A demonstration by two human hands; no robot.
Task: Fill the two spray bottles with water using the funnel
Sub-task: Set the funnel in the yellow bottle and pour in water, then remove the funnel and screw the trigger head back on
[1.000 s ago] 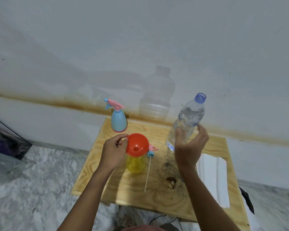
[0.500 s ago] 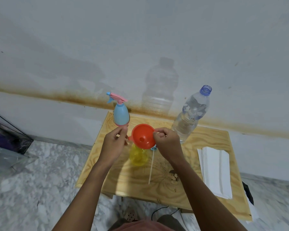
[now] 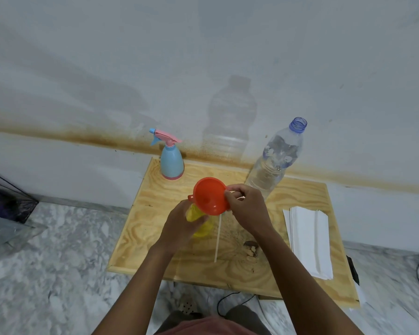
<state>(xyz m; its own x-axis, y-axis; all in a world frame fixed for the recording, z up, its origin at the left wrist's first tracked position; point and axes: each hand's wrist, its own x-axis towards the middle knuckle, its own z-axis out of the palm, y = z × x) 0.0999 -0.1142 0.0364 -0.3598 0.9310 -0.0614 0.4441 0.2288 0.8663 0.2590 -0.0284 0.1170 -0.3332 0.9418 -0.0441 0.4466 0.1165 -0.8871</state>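
An orange funnel (image 3: 209, 195) sits tilted over the neck of a yellow spray bottle (image 3: 201, 224) on the wooden table (image 3: 155, 238). My left hand (image 3: 182, 222) grips the yellow bottle's body. My right hand (image 3: 247, 209) pinches the funnel's right rim. The yellow bottle's spray head lies behind the funnel, mostly hidden, and its white dip tube (image 3: 217, 238) stretches toward me. A blue spray bottle (image 3: 171, 163) with a pink trigger stands capped at the back left. A clear, uncapped water bottle (image 3: 275, 163) stands at the back right, partly filled.
Folded white tissues (image 3: 310, 240) lie on the table's right side. A dark knot (image 3: 250, 246) marks the wood near my right forearm. The wall rises right behind the table. Marble floor surrounds it, with a dark cable (image 3: 228, 303) below the front edge.
My right hand let go of the water bottle, now standing at the back right, and came to the funnel's rim. My left hand dropped from the funnel to the yellow bottle's body.
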